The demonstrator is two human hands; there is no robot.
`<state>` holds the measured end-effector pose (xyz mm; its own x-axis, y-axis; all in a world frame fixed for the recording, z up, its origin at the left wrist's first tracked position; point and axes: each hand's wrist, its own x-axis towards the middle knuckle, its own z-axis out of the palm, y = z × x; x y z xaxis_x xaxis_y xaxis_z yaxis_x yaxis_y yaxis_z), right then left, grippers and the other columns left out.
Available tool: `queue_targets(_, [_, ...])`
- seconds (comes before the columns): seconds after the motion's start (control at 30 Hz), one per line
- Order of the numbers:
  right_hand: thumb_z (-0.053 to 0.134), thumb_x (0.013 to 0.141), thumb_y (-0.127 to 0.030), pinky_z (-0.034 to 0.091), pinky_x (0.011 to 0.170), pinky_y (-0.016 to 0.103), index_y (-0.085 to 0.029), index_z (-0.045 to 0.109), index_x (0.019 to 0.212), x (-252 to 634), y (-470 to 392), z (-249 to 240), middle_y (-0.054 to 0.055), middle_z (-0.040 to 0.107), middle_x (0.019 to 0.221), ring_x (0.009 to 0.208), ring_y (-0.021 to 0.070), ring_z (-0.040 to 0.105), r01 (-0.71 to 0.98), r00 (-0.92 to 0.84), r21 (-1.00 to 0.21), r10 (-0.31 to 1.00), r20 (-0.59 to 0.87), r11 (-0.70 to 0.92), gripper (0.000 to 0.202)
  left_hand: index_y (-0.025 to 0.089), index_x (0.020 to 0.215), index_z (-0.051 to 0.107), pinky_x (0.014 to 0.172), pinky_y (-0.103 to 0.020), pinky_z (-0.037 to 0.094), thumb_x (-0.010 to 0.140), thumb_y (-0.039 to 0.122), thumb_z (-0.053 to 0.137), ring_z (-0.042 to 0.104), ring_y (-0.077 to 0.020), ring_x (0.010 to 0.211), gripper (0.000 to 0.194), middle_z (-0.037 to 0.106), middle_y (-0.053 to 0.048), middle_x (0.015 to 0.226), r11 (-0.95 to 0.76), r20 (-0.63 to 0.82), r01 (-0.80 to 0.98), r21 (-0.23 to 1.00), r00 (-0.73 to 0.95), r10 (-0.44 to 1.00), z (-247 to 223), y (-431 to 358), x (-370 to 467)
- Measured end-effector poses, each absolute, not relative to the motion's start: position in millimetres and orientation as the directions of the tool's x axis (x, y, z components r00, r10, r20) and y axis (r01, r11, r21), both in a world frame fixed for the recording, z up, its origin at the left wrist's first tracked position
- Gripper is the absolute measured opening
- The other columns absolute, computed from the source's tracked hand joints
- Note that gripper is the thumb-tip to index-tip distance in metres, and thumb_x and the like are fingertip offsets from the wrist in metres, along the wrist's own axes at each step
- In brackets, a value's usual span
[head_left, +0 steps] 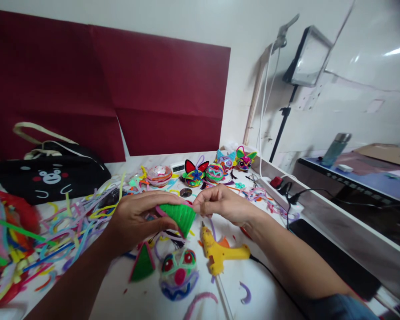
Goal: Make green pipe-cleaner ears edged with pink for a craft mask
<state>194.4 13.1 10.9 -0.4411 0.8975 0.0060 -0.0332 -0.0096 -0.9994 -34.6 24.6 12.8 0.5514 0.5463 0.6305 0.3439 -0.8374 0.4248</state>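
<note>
Green triangle (pixel 179 217): held up just left of the glue gun (pixel 215 253), ribbed face showing, pink edging (pixel 158 210) along its rim.
Left hand (pixel 136 218): left of the glue gun, thumb and fingers clamped on the triangle's side.
Right hand (pixel 223 204): just beyond the glue gun's tip, thumb and forefinger pinched on the corner; whether on edging alone, I cannot tell.
Corner work: best steadied lightly so ribs don't flatten, edging pressed snug, fingertips clear of the possibly hot tip.
</note>
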Motion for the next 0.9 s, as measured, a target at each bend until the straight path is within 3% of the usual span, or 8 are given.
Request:
queue_targets(0.2, [0.080,0.057,-0.026,0.032,0.052,0.021,-0.012,0.068,0.064,194.3,13.7,10.3,-0.005,0.057,0.051,0.049,0.0050,0.044,-0.022,-0.436,-1.000,0.900,-0.004,-0.015,0.019,0.026,0.097,0.074,0.083,-0.027,0.055,0.071,0.044,0.075,0.071,-0.0189,0.087,0.032,0.077,-0.002,0.092,-0.823,0.602,0.371,0.430,0.562,0.568,12.7,25.8,-35.7])
queue_targets(0.5, [0.077,0.059,-0.022,0.033,0.052,0.021,-0.013,0.070,0.065,193.2,15.2,7.2,-0.005,0.057,0.052,0.049,0.0051,0.045,-0.046,-0.455,-0.999,0.891,0.006,-0.017,0.013,0.026,0.097,0.073,0.081,-0.020,0.052,0.069,0.034,0.078,0.071,-0.0146,0.085,0.029,0.077,0.005,0.093,-0.863,0.656,0.324,0.387,0.562,0.505,15.3,22.8,-33.7])
queue_targets(0.9, [0.071,0.059,-0.016,0.034,0.052,0.020,-0.013,0.069,0.065,193.3,14.6,7.3,-0.006,0.058,0.051,0.049,0.0051,0.045,-0.064,-0.456,-0.998,0.890,0.010,-0.021,0.006,0.028,0.098,0.071,0.081,-0.021,0.052,0.070,0.035,0.078,0.071,-0.0151,0.084,0.029,0.077,0.003,0.091,-0.859,0.651,0.343,0.380,0.561,0.511,10.5,25.8,-37.6])
